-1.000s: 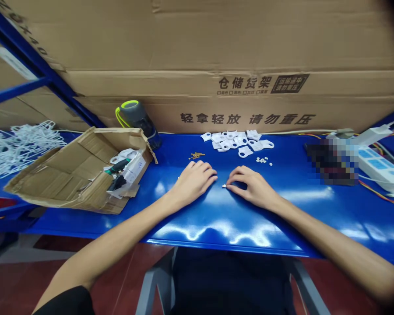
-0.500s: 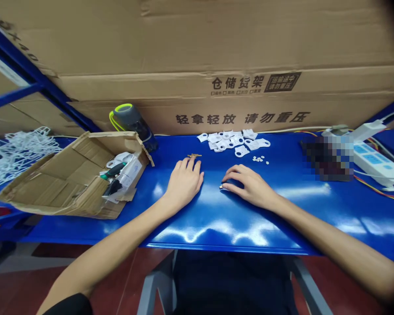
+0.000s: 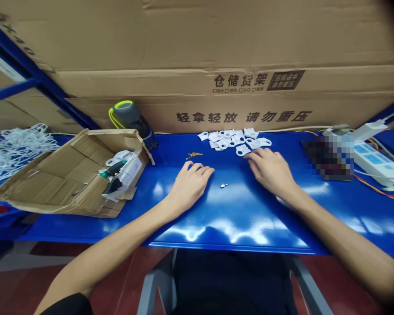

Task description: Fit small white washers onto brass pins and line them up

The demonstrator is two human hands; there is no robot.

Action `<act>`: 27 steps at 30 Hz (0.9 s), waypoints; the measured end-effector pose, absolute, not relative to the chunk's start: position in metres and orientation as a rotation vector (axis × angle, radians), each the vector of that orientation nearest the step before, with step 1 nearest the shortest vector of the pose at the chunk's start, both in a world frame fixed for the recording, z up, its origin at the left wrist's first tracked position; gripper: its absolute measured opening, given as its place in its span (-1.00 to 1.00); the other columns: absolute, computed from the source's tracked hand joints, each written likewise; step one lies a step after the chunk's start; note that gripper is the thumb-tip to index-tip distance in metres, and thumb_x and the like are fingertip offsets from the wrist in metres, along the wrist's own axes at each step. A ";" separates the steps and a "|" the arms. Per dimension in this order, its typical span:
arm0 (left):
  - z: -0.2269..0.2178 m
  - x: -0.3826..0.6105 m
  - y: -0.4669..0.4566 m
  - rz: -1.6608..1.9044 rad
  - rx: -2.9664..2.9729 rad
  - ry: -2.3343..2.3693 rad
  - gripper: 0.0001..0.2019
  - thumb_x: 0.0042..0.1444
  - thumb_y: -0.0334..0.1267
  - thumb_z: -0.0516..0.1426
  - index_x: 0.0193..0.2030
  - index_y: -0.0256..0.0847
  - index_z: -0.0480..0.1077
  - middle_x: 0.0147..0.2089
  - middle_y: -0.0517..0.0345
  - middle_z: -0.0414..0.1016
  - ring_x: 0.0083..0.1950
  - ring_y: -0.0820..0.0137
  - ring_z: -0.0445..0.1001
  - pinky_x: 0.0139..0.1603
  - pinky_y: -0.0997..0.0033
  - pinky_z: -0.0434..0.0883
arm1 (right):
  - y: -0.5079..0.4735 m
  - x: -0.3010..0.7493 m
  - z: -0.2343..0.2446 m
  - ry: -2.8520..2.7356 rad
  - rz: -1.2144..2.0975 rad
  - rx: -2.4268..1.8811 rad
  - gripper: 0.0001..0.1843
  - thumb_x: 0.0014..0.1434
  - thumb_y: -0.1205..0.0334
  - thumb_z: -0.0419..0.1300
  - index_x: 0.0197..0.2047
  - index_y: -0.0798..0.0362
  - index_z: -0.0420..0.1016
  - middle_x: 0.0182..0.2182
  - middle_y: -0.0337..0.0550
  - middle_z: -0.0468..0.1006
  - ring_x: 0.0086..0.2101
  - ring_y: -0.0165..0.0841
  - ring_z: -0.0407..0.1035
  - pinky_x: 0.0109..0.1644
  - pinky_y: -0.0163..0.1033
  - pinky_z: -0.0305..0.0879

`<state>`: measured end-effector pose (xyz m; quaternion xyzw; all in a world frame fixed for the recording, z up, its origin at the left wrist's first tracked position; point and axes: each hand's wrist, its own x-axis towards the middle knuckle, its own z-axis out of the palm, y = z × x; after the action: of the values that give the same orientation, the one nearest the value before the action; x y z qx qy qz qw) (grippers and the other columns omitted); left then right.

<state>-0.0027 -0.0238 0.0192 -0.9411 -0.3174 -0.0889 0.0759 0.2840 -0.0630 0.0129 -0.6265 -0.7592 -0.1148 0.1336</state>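
On the blue table, my left hand (image 3: 192, 184) is palm down with its fingers stretched out, loosely bent and apart. Just beyond its fingertips lies a small cluster of brass-coloured pins (image 3: 195, 154). A small metal piece with a thin shank (image 3: 224, 185) rests between my two hands. My right hand (image 3: 272, 171) reaches toward the back, fingers extended and angled down, close to the near edge of several flat white plastic tags with round holes (image 3: 242, 150). What lies beneath its palm is hidden.
To the left, an open cardboard box (image 3: 52, 183) contains a green-handled tool (image 3: 113, 169) and packets. Behind it leans a dark bottle (image 3: 133, 120). White wire-like pieces (image 3: 16, 151) are heaped at far left. At right are a power strip (image 3: 376, 159) and cables.
My right hand has let go of the small metal piece and moved right and away from me, over the tiny white bits. My left hand has shifted slightly right and nearer, off the brass pins.
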 end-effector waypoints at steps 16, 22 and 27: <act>0.012 -0.007 -0.005 -0.467 -2.928 -0.935 -0.75 0.48 -0.30 0.06 0.07 -0.07 0.57 -0.05 0.12 0.70 -0.05 0.22 0.55 -0.05 0.21 0.28 | -0.057 0.314 0.014 -2.222 -0.333 -1.946 -0.70 0.41 0.23 0.10 -0.10 0.04 0.70 -0.09 0.09 0.61 -0.11 -0.07 0.48 -0.18 -0.10 0.27; 0.008 -0.007 -0.006 -0.574 -3.052 -0.969 -0.72 0.51 -0.23 0.03 0.20 -0.14 0.49 -0.03 0.06 0.68 -0.03 0.23 0.56 -0.01 0.27 0.40 | -0.056 0.295 0.012 -2.207 0.068 -1.651 -0.74 0.41 0.16 0.14 -0.15 0.01 0.66 -0.18 0.00 0.66 -0.13 -0.11 0.51 -0.05 -0.08 0.37; 0.012 -0.001 -0.010 -0.904 -3.308 -1.157 -0.71 0.46 -0.19 0.11 0.26 -0.08 0.41 -0.04 0.15 0.67 0.00 0.30 0.59 0.09 0.29 0.45 | -0.068 0.262 0.013 -2.005 0.564 -1.390 -0.74 0.41 0.05 0.19 -0.11 -0.03 0.66 -0.20 -0.15 0.72 -0.27 -0.24 0.53 -0.11 -0.15 0.40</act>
<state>-0.0012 -0.0101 0.0121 -0.8880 -0.3106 -0.2427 -0.2368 0.2625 -0.0680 0.0132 -0.5272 -0.7604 0.2139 0.3132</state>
